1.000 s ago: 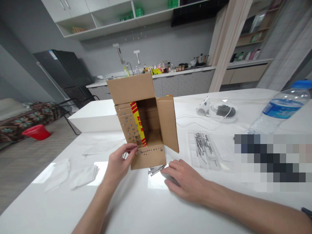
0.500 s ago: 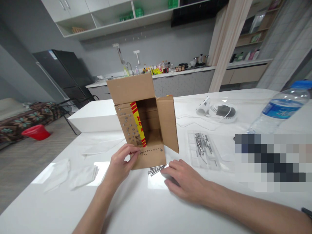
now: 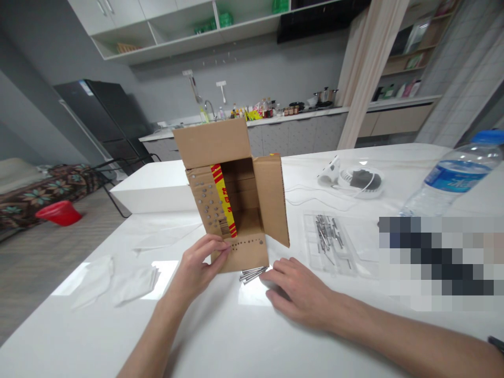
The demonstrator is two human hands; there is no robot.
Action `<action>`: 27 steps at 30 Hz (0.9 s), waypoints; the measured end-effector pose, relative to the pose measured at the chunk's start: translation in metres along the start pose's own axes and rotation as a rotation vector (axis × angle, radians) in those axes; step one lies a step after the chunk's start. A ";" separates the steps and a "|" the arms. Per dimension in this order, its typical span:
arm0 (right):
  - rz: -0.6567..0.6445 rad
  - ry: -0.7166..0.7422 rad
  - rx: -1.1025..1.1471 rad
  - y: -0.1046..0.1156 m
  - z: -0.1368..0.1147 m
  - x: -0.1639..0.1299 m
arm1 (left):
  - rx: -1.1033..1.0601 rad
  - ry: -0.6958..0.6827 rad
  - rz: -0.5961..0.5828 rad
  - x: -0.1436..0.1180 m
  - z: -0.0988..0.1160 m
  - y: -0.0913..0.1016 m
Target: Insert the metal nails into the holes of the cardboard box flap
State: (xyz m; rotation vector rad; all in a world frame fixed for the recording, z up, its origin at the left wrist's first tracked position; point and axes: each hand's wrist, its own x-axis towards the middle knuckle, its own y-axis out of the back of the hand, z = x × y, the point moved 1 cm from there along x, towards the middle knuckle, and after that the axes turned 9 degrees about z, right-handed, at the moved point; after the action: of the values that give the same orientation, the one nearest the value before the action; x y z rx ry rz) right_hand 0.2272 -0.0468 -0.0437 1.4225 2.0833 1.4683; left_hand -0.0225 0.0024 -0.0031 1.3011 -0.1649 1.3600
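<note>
An open cardboard box (image 3: 216, 142) stands upright on the white table, its opening facing me. Nail heads dot its left flap (image 3: 202, 197), which carries a yellow and red tape strip. Along the lower flap (image 3: 248, 257) runs a row of small dark nail heads or holes. My left hand (image 3: 202, 262) pinches at the left end of this row; what its fingertips hold is hidden. Several loose nails (image 3: 252, 274) lie below the flap. My right hand (image 3: 295, 289) rests on the table beside them, fingers loosely bent, thumb apart, index fingertip at their right ends.
A clear compartment case (image 3: 326, 244) with nails lies right of the box. Behind it are a white device (image 3: 360, 181) and cables. A water bottle (image 3: 452, 173) stands at the right, near a pixelated patch. Thin white plastic sheets (image 3: 134, 286) lie at the left.
My left fingertips have shifted slightly right along the row on the lower flap, covering the dark spot at its left end. My right hand and the box look the same.
</note>
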 end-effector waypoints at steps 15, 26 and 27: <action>-0.004 -0.005 0.001 0.001 -0.001 0.000 | 0.028 0.069 0.077 0.005 0.001 0.006; 0.012 0.016 -0.005 0.002 -0.001 -0.001 | 0.026 0.107 -0.155 -0.004 -0.004 0.000; 0.013 0.016 -0.004 0.002 -0.001 -0.001 | 0.040 0.110 -0.168 -0.004 -0.005 0.000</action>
State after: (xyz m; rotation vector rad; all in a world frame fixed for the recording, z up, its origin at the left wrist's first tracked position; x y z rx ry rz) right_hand 0.2279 -0.0478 -0.0423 1.4297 2.0838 1.4927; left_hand -0.0263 0.0035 -0.0073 1.2409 0.0469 1.2928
